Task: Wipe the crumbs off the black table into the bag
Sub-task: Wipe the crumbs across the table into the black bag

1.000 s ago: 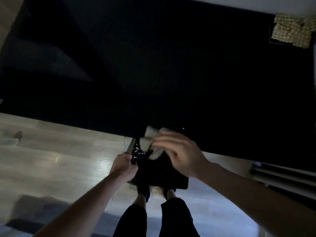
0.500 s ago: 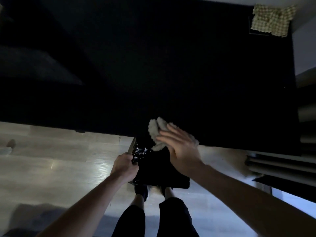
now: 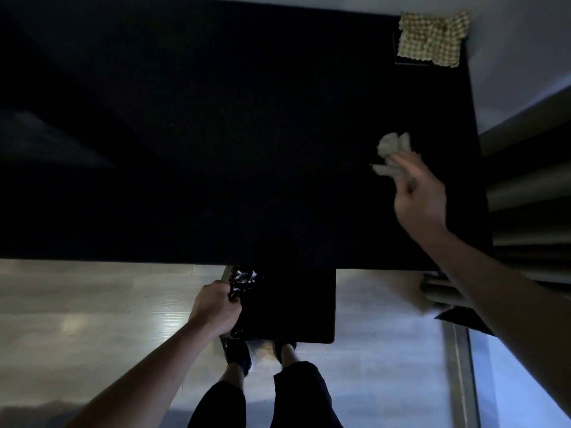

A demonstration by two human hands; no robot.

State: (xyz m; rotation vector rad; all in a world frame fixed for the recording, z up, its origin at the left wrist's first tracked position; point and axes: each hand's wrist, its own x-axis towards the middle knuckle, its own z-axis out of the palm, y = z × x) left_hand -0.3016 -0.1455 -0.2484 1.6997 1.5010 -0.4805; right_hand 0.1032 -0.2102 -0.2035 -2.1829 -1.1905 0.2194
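Black table fills upper frame; left hand grips bag at edge as catcher, right hand pinches crumpled cloth mid-right, prob. for next sweep.

Home: wood floor, radiator.

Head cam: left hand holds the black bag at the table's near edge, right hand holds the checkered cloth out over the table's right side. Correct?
Not quite. In the head view the right hand holds a crumpled pale rag; the checkered cloth lies untouched at the table's far right corner. The left hand does hold the black bag at the near edge.
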